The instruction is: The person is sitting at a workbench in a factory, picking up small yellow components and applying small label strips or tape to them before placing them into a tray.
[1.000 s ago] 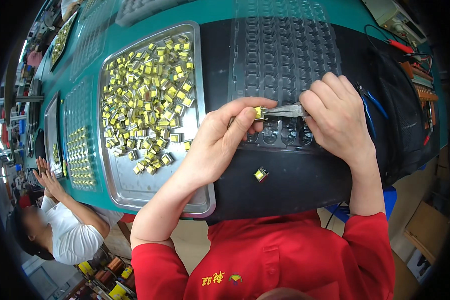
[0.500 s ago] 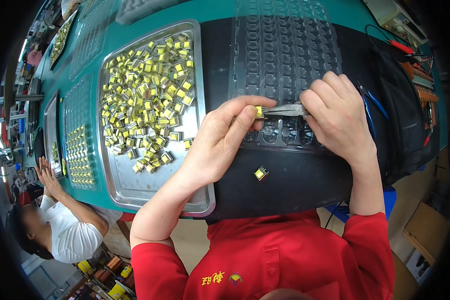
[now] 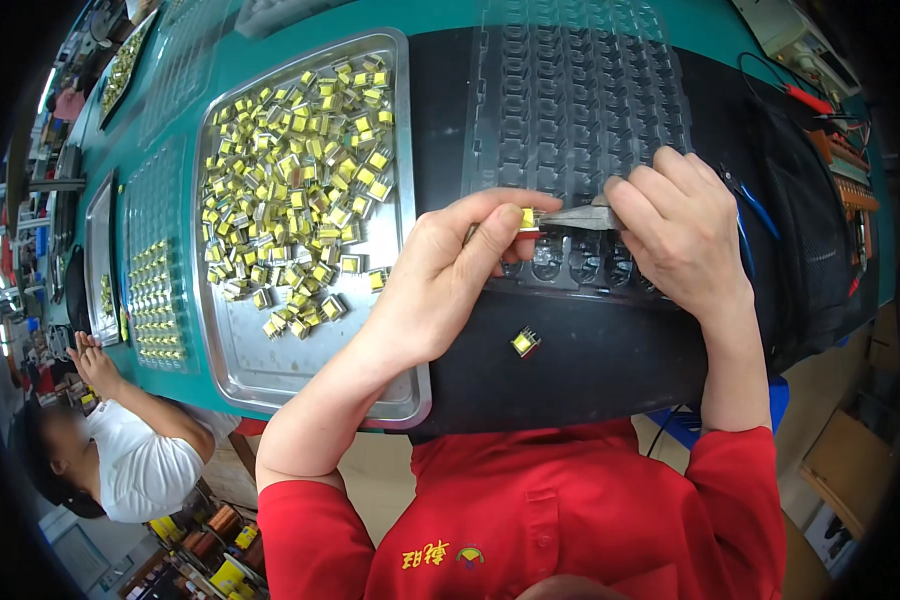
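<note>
Between the thumb and fingers of my left hand [image 3: 450,265] is a small yellow-wrapped transformer [image 3: 528,220]. My right hand [image 3: 675,235] is closed around a pair of needle-nose pliers [image 3: 582,217], whose grey jaws point left and meet the pin side of the transformer. Whether the jaws grip a pin is too small to tell. The pliers' handles are mostly hidden in the fist. Both hands are above the near part of a clear plastic tray with moulded pockets [image 3: 580,110]. Another transformer [image 3: 525,342] lies alone on the black mat, pins up, nearer to me.
Left of my hands, a metal tray [image 3: 260,375] holds a heap of similar transformers. Farther left, a filled plastic tray [image 3: 157,305] lies by a co-worker in white [image 3: 145,460]. At right are blue-handled pliers [image 3: 755,205], a black mesh bag [image 3: 805,220] and a red probe [image 3: 808,98].
The transformer in my left hand has turned slightly and shifted a little right. The pliers' jaws lie more level against it. The co-worker's hands have moved down.
</note>
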A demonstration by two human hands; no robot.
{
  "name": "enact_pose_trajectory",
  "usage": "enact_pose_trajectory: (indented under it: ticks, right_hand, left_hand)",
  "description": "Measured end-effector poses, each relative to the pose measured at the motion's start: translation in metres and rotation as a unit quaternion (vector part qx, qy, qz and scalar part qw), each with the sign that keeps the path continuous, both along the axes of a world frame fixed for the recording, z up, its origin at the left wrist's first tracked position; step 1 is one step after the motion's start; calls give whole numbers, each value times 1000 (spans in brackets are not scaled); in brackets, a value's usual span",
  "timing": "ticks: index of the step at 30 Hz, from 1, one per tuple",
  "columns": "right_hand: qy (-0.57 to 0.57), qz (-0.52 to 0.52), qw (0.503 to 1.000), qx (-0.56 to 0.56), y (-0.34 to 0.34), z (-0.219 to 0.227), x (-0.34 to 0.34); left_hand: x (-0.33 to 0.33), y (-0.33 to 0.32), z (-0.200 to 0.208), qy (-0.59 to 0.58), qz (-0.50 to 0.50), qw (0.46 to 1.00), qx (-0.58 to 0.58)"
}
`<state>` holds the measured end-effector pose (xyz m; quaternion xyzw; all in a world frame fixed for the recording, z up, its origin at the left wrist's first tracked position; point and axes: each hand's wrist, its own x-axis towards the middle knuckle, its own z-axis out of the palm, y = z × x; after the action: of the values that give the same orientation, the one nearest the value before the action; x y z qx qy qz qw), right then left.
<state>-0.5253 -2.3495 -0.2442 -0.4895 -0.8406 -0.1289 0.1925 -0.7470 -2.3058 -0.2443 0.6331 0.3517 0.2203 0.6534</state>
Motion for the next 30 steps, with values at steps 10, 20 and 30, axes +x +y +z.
enact_pose_trajectory:
  ticks: [10,20,30]
  right_hand:
    - [18,1,999,31,1,-4,-2]
    - [69,-14,995,-65,-1,1,-3]
    - [63,-17,996,-56,-2,4,0]
  left_hand:
    - [-1,-5,-2,-27,7,1000,-2]
    - [3,-5,-8,-75,40,996,22]
    - [2,-2,-6,-68,24,997,31]
